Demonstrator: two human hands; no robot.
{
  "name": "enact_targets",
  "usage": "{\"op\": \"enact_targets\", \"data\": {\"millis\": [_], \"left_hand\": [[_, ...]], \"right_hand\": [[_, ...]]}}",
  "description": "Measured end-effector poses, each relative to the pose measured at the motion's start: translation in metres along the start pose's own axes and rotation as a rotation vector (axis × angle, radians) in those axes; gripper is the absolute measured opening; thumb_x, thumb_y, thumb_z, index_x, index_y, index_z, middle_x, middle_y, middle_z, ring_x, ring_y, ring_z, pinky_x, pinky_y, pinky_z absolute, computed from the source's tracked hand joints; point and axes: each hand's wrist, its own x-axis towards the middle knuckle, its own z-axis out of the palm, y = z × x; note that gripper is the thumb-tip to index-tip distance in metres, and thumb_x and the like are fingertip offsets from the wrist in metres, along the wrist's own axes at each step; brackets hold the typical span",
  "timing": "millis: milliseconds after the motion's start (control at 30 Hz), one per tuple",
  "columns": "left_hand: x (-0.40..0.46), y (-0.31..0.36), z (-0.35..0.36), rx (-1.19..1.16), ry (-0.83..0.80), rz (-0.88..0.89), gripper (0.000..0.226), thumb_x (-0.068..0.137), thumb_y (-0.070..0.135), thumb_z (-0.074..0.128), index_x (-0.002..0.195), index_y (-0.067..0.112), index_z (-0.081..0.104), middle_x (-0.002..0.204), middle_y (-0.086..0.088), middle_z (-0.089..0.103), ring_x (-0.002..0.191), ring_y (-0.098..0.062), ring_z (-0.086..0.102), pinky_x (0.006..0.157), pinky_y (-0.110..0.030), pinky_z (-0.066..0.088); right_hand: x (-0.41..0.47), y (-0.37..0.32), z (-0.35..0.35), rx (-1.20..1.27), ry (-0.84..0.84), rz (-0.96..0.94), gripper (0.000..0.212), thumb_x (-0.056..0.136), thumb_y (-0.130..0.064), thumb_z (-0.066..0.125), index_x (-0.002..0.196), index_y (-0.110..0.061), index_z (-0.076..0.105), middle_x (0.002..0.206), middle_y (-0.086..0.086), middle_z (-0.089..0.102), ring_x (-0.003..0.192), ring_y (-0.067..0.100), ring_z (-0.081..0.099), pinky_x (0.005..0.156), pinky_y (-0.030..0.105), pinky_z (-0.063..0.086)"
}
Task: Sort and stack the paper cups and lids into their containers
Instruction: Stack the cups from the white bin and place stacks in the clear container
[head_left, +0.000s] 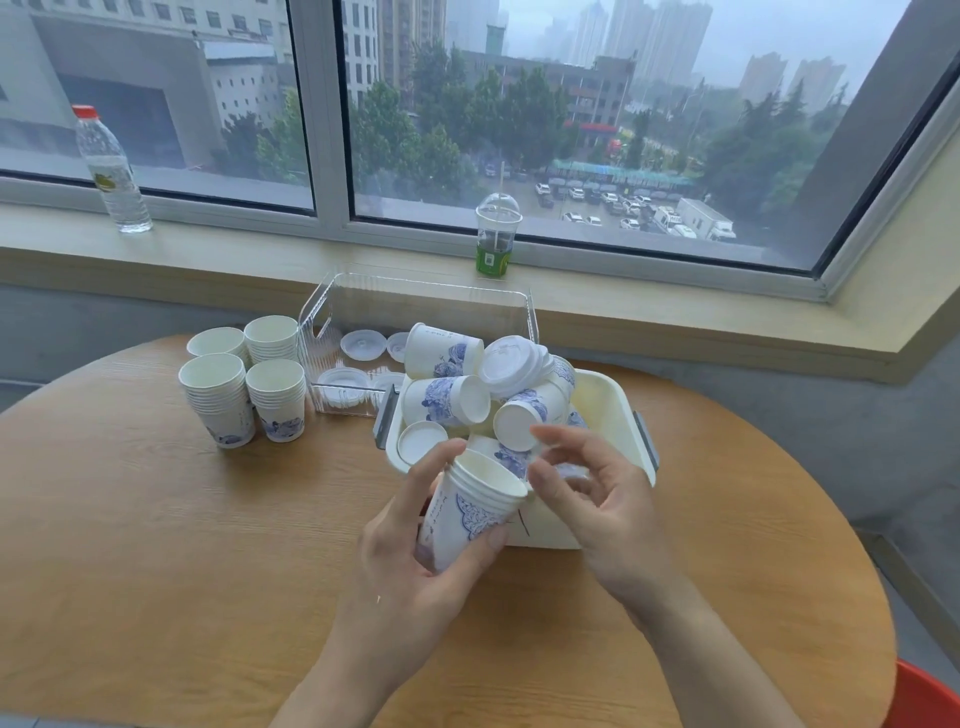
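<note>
Nearest the camera, a short nested stack of paper cups (470, 512) is gripped by the left hand (415, 540), thumb on the near wall and fingers curled round the far side, the mouth tilted toward the right. The right hand (597, 499) is held just beside the rim, its fingers loosely bent and holding nothing; a freshly seated cup is suggested, though this cannot be confirmed. The held stack is raised over the near edge of the white bin (613, 410), in which loose cups (441, 400) and a stack of lids (511, 364) are heaped unsorted. Behind it, the clear container (415, 296) is seen with a few lids (362, 344) laid on its floor. Four finished cup stacks (244, 379) are stood on the wooden table (156, 545) to the left. The collecting step is judged to be midway; next, another loose cup would have to be lifted out and aligned mouth-up before nesting. A water bottle (111, 171) and a domed drink cup (497, 234) are stood on the sill.
</note>
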Motion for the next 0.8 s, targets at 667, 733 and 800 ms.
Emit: {"op": "enact_targets", "data": {"millis": [667,733,800], "left_hand": [[0.000,-0.005,-0.006,0.023,0.036,-0.016,0.075,0.079,0.040,0.084,0.142,0.058,0.049,0.113,0.017,0.074,0.098,-0.009,0.074,0.076,-0.016,0.057],[-0.001,-0.007,-0.004,0.029,0.030,-0.013,0.076,0.079,0.044,0.083,0.144,0.058,0.048,0.113,0.014,0.074,0.098,-0.012,0.074,0.076,-0.020,0.059],[-0.002,-0.011,-0.001,0.032,0.025,-0.018,0.077,0.080,0.049,0.084,0.146,0.058,0.046,0.114,0.012,0.074,0.098,-0.013,0.074,0.078,-0.028,0.061]], "right_hand": [[0.069,0.017,-0.015,-0.320,0.074,0.105,0.081,0.079,-0.057,0.084,0.148,-0.037,0.047,0.122,-0.012,0.060,0.113,0.002,0.057,0.080,0.015,0.044],[0.067,0.014,-0.020,-0.257,0.061,0.121,0.078,0.076,-0.063,0.084,0.143,-0.041,0.052,0.120,-0.010,0.062,0.109,0.006,0.061,0.080,0.020,0.049],[0.062,0.008,-0.027,-0.169,0.035,0.155,0.077,0.071,-0.071,0.082,0.138,-0.045,0.055,0.119,-0.006,0.066,0.107,0.012,0.065,0.082,0.025,0.052]]}}
